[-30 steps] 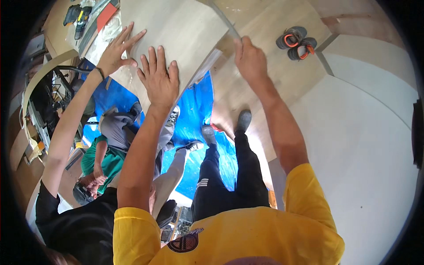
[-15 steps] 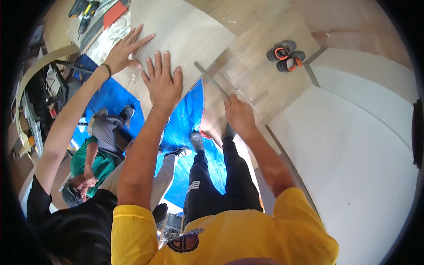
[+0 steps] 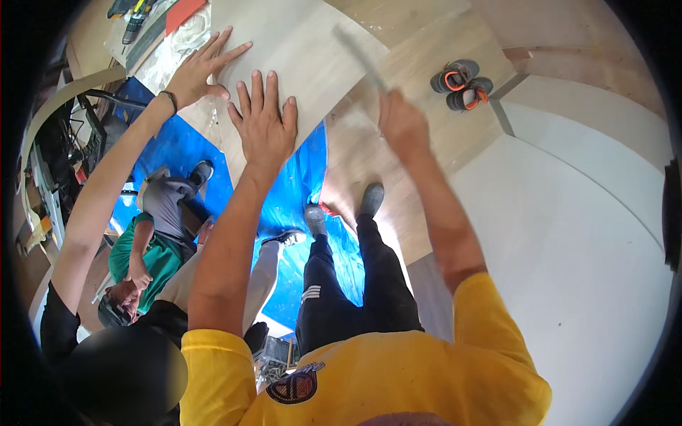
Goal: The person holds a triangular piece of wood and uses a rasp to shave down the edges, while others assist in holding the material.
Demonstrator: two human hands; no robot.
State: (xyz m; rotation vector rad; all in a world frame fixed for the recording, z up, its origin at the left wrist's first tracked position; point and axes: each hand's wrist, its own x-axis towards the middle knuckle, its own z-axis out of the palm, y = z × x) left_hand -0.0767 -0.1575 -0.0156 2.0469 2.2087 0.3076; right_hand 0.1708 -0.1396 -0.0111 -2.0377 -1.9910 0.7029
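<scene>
A pale wood-grain panel (image 3: 298, 50) lies ahead of me, its near corner overhanging a blue tarp. My left hand (image 3: 264, 128) rests flat on it near that overhanging edge, fingers spread. My right hand (image 3: 403, 124) is closed round the near end of a long, thin grey file (image 3: 357, 53). Motion blurs the file; its far end reaches over the panel, across the right edge. Whether it touches that edge I cannot tell. Another person's left-side hand (image 3: 199, 77), with a dark wristband, is spread on the panel beside mine.
Blue tarp (image 3: 192, 142) covers the floor at left. A person in green (image 3: 153, 255) sits there. Dark shoes (image 3: 465, 89) stand on wood-look flooring at right, beside a large white panel (image 3: 561, 234). A drill (image 3: 135, 25) and a red piece (image 3: 186, 15) lie at the far left.
My right hand has pushed the file forward and slightly right, away from my body. My left hand stays on the panel. The person in black has leaned in at the lower left.
</scene>
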